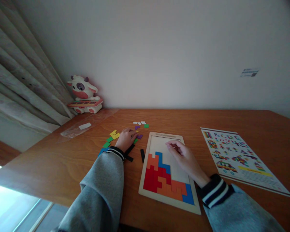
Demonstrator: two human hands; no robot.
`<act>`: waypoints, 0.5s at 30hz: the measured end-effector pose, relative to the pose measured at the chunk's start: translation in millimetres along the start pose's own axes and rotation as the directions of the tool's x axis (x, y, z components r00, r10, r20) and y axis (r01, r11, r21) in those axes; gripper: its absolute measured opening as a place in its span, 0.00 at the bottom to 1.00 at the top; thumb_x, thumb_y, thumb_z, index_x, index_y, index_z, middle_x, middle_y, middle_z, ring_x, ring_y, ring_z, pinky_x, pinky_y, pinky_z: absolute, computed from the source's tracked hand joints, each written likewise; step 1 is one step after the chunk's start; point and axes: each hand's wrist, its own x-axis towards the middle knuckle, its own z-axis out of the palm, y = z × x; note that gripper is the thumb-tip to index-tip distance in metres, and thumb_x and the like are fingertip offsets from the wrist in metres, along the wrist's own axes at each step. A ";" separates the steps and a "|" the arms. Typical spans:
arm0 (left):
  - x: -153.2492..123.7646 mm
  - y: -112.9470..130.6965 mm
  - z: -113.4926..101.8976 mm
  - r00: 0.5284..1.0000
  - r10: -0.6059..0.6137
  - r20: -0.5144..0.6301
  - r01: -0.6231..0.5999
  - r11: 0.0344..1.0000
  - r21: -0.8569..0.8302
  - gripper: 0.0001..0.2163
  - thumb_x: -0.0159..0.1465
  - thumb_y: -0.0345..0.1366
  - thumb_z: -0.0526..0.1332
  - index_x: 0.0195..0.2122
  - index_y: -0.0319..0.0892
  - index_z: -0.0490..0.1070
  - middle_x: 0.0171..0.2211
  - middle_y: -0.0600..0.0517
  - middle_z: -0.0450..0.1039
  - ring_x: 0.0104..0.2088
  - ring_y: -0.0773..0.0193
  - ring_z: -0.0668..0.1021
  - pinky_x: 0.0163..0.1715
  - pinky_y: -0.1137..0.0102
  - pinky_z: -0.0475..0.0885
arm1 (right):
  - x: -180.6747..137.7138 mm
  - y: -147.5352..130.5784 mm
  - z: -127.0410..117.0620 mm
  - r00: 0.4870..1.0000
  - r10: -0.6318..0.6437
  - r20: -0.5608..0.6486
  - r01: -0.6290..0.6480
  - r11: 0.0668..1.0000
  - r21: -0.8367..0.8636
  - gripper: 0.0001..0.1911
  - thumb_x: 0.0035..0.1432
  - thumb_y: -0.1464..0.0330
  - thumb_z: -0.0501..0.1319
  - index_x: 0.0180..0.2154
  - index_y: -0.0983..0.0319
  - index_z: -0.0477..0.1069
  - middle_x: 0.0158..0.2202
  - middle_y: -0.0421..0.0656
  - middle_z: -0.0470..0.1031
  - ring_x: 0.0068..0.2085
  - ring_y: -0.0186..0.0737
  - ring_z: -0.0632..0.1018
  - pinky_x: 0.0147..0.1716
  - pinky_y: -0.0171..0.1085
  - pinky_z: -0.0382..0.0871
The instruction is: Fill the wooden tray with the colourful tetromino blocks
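Note:
My left hand (127,139) reaches low over loose puzzle pieces left of the tray, fingers stretched out and slightly bent, nearest to a small yellow piece (137,131) and purple pieces (140,137). Over the upper part of the wooden puzzle tray (169,205), my right hand (182,156) is closed, its thumb and fingertips together; anything between them is hidden. Red (151,178), orange (170,189) and blue pieces (188,195) fill the tray's lower part, with another blue piece (159,159) higher up. Pale tray floor (157,143) shows above them.
Yellow (114,134), green (106,145), black (142,155) and white pieces (143,122) lie around my left hand. A printed pattern sheet (241,158) is at right. Farther back left are a clear plastic bag (72,131) and a cow toy (84,93) with a keyboard.

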 end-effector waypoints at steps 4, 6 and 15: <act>-0.4 -0.9 -0.5 0.999 -0.032 -0.002 0.032 0.999 0.011 0.13 0.69 0.40 0.57 0.37 0.45 0.82 0.41 0.47 0.79 0.44 0.57 0.78 0.53 0.64 0.70 | 0.6 -1.2 -1.3 1.000 0.003 -0.010 -0.003 1.000 0.011 0.17 0.62 0.54 0.58 0.41 0.60 0.73 0.35 0.43 0.76 0.34 0.41 0.74 0.34 0.38 0.67; -0.2 -2.0 -1.1 0.999 -0.055 -0.002 0.055 0.998 0.011 0.13 0.68 0.40 0.58 0.35 0.44 0.82 0.41 0.46 0.79 0.44 0.56 0.79 0.53 0.63 0.70 | 1.1 -0.9 -1.4 1.000 0.003 -0.017 -0.003 1.000 0.019 0.17 0.61 0.54 0.59 0.41 0.60 0.74 0.35 0.43 0.76 0.34 0.41 0.74 0.34 0.38 0.67; -0.2 -6.1 -0.2 0.979 -0.196 -0.045 0.193 0.978 -0.079 0.13 0.63 0.40 0.65 0.46 0.42 0.78 0.41 0.46 0.81 0.41 0.56 0.81 0.44 0.65 0.75 | 1.4 0.0 -0.9 0.999 0.013 -0.036 -0.012 0.999 0.038 0.18 0.61 0.53 0.59 0.40 0.60 0.74 0.35 0.44 0.76 0.34 0.41 0.74 0.35 0.39 0.68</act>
